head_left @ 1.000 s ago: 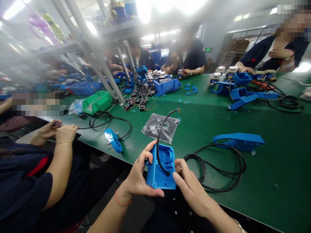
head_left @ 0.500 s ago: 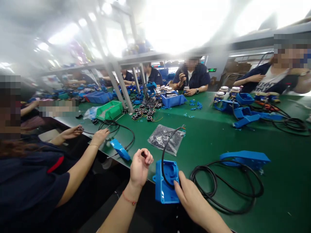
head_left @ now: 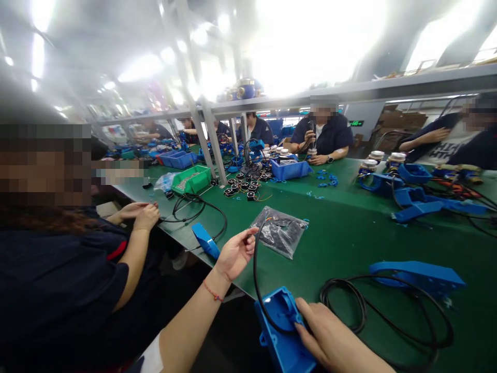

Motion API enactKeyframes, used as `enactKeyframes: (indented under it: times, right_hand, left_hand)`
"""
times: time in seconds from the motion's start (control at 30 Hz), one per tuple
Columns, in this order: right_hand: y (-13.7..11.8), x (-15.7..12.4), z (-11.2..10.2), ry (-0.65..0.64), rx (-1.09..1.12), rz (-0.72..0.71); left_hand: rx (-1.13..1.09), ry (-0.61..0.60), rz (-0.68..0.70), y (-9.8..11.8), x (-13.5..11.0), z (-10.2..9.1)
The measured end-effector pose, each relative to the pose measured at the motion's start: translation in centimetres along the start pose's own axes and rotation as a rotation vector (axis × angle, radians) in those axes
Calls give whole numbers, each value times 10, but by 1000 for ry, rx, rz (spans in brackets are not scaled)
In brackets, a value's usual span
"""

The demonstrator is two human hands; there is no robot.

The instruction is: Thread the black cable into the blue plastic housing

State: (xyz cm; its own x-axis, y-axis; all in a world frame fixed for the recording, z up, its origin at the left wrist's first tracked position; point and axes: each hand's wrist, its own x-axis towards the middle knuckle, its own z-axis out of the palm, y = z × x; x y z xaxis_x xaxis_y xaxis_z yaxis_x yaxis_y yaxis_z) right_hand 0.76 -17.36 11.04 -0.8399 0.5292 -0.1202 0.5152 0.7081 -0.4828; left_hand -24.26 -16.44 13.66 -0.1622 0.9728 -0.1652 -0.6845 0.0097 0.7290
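Note:
My right hand grips a blue plastic housing at the near edge of the green table. A black cable rises out of the housing's open cavity. My left hand pinches that cable near its upper end, just left of a clear bag of small black parts. The rest of the cable lies coiled on the table to the right, beside a flat blue cover.
A person in a dark shirt sits close on my left, their hands at the table edge. A blue part, a green bin, a blue bin and several blue housings lie farther off. Other workers sit opposite.
My left hand let go of the housing, rose and took the cable near its upper end. The housing sank lower in view as my head tilted up.

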Motion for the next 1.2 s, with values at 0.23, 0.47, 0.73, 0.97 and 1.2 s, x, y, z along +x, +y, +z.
enactKeyframes:
  times: [0.23,0.47,0.73,0.97,1.2]
  right_hand:
    - [35,23,-20,20,-398,68]
    - [69,29,-22,-35,-373,28]
    - [-17,76,-42,652,404,-62]
    - [-69,106,-34,870,913,-60]
    - [-73,77,-34,919,1022,-131]
  left_hand:
    - [261,47,50,-28,12,-5]
    - [555,85,244,-27,11,-6]
    - [884,63,428,-26,-33,10]
    - [877,14,491,-28,-45,17]
    - [-137,-52,294,-25,-67,17]
